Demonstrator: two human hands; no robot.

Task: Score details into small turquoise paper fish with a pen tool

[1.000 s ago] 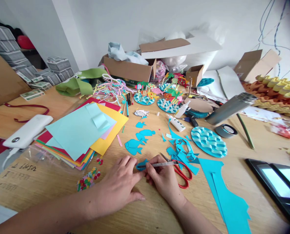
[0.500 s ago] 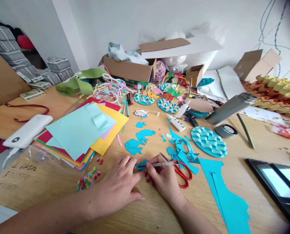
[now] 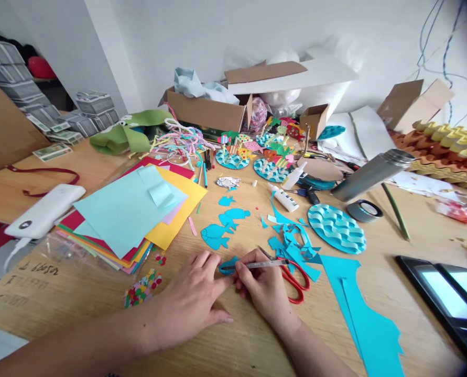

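My right hand (image 3: 264,285) grips a slim pen (image 3: 252,265), its tip over a small blue paper fish (image 3: 228,265) on the table. Spread flat, my left hand (image 3: 197,293) rests beside that fish, with fingertips at its lower edge; part of the fish is hidden by my fingers. Several more blue paper fish (image 3: 214,236) lie just beyond, the nearest with drawn lines. Red-handled scissors (image 3: 298,283) sit right of my right hand, partly under it, against a heap of blue paper scraps (image 3: 296,243).
Coloured paper sheets (image 3: 127,209) are stacked at left, near a power bank (image 3: 46,209) and paper dots (image 3: 143,288). Glue bottles (image 3: 286,199), a wavy blue disc (image 3: 336,229), a steel flask (image 3: 372,174) and a large blue offcut (image 3: 370,319) lie right. Boxes (image 3: 205,110) line the wall.
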